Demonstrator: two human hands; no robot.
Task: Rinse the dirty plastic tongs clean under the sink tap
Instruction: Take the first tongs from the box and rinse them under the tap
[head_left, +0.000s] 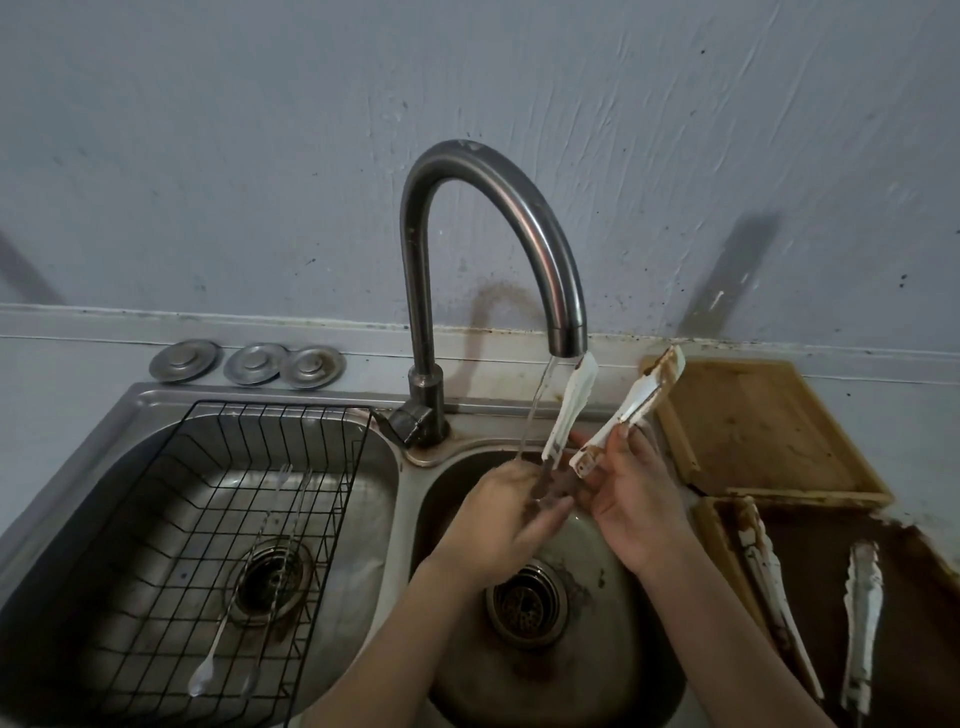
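Tap (493, 218): curved metal spout; a thin stream of water falls into the right sink basin (613, 623).
Tongs (571, 410): white plastic, brown-stained, arms spread in a V, tips up beside the spout, held over the right basin.
Left hand (498, 525): grip closed around the tongs' lower end.
Right hand (634, 499): thumb and fingers pinching the right arm.
Desk (924, 566): two more soiled tongs (862, 623) lying on it.
Left basin: black wire rack (218, 519).

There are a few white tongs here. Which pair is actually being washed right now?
The tongs held in both hands under the tap; the two other tongs lie on the counter to the right.
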